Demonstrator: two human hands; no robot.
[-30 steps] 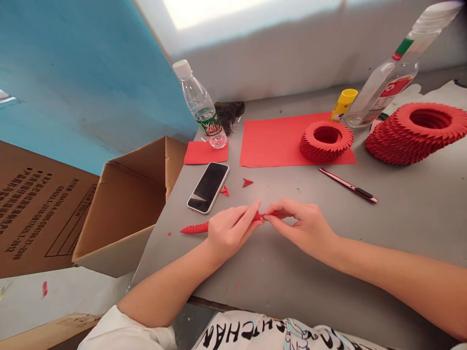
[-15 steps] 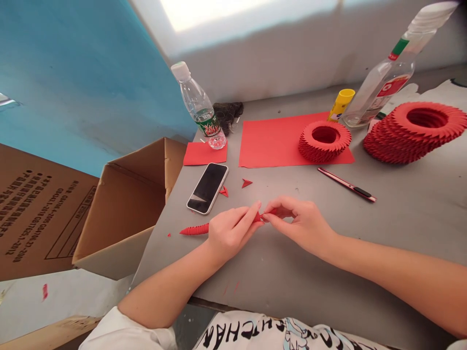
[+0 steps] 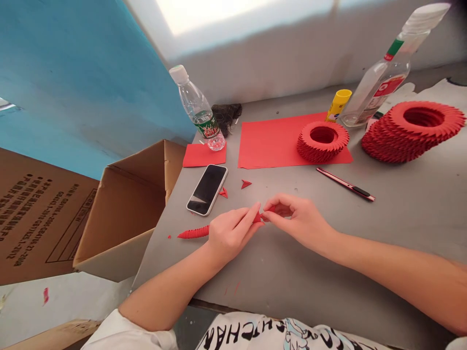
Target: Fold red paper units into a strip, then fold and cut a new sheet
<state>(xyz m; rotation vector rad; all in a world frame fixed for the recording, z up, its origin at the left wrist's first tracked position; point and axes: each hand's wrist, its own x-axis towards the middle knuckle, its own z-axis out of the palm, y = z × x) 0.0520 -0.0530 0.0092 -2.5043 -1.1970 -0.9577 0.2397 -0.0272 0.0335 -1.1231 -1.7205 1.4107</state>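
Red folded paper: the ribbed strip [image 3: 194,232] runs through my left hand [image 3: 229,234], which is closed around it; its tapered tail sticks out on the left, near the phone [image 3: 207,190]. Its other end shows past my left fingertips. Just beside that end, my right hand [image 3: 301,218] pinches a small red piece [image 3: 271,209] between thumb and finger. Whether piece and strip are joined: cannot tell.

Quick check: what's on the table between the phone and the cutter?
In the head view: one folded red piece right beside the phone, a second folded red piece farther toward the cutter, and tiny specks.
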